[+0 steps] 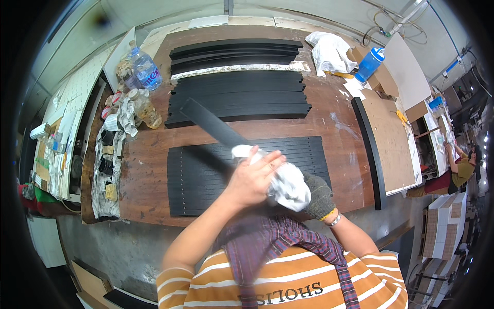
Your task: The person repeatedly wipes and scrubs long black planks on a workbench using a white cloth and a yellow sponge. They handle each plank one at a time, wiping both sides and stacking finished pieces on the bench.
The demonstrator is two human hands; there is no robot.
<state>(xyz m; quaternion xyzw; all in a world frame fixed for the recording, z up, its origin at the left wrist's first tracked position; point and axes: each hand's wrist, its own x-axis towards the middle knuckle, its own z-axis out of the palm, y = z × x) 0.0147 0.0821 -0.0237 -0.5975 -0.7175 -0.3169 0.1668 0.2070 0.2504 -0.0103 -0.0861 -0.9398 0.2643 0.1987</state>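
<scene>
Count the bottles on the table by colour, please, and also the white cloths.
Clear bottles: 2, one with a blue label and one smaller with yellowish liquid
Blue bottles: 1
White cloths: 2, one on the table and one in the hands
Total: 5

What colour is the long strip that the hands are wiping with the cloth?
Black. The long strip shows best in the head view, above the white cloth.

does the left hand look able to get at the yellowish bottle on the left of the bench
Probably not right now: the left hand is pressing a white cloth on the black strip. Once it lets go, only open bench top separates it from the yellowish bottle.
</scene>
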